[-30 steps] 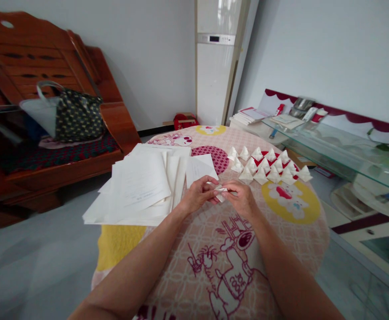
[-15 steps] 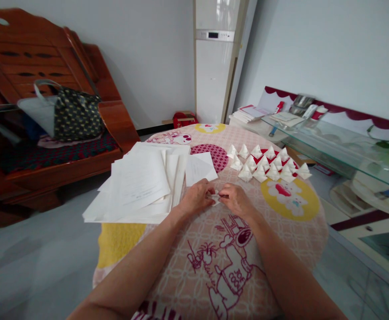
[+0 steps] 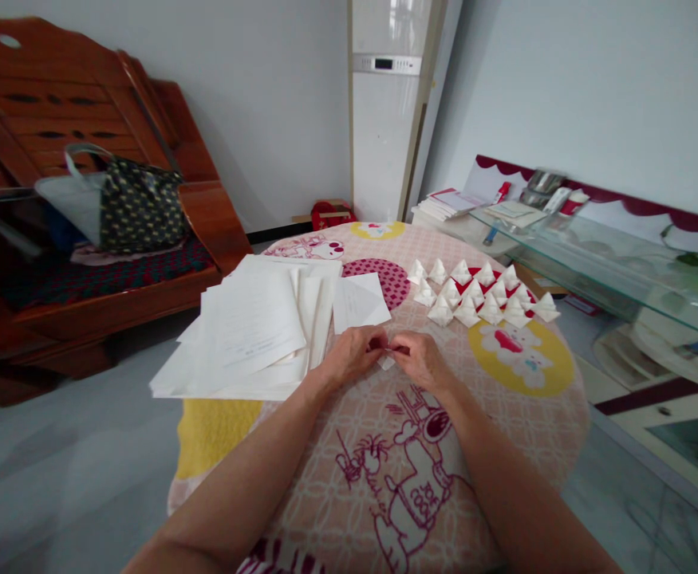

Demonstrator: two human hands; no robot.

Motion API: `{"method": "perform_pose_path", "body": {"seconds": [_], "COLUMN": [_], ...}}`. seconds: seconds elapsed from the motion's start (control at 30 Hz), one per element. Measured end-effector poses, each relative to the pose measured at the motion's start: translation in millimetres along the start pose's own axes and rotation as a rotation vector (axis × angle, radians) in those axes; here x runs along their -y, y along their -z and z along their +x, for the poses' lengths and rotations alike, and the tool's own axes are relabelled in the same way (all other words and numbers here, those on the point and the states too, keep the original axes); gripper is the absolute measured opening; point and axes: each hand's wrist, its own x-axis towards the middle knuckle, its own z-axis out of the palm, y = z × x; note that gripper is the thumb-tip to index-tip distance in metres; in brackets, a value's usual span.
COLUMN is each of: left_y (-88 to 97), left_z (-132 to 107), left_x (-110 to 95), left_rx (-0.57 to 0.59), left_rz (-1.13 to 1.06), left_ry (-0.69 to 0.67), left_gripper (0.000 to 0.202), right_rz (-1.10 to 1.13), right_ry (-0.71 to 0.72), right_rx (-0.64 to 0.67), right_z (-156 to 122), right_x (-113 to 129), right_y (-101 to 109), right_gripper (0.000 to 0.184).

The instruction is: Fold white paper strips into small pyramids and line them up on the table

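Observation:
Between my fingertips is a small folded piece of white paper [image 3: 387, 362], mostly covered by the fingers. My left hand [image 3: 357, 351] pinches it from the left, and my right hand [image 3: 421, 356] pinches it from the right, with the fingertips of both almost meeting. Just beyond the left hand lies a flat white sheet [image 3: 360, 301] with faint writing. A large, uneven stack of white paper [image 3: 246, 323] is on the left of the table. Several folded white paper pieces with pointed tops [image 3: 468, 309] stand in rows at the right back.
A patterned pink cloth [image 3: 349, 446] covers the round table. To the right is a glass-topped stand [image 3: 612, 271] with papers and cups. On the left, a wooden bench [image 3: 85, 303] bears a dark patterned bag [image 3: 139, 206]. A tall white cabinet-like unit [image 3: 384, 143] stands behind.
My hands have drawn closer together around the folded paper, so less of it shows. The stack, the flat sheet and the rows of folded pieces stay where they were.

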Motion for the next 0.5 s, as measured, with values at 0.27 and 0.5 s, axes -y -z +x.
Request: {"method": "perform_pose_path", "body": {"seconds": [0.27,0.5], "left_y": [12.5,15.3], "left_z": [2,4], "left_x": [12,19], "left_rx": [0.021,0.029], "left_rz": [-0.243,-0.455], "left_ry": [0.042,0.078], "left_gripper": [0.007,0.015], "right_rz": [0.045,-0.017], "right_ry": [-0.062,-0.071], "right_rx": [-0.027,-0.038], "right_z": [-1,0], "right_x": [5,4], "right_y": [7,4], "right_gripper": [0.016,0.015]}}
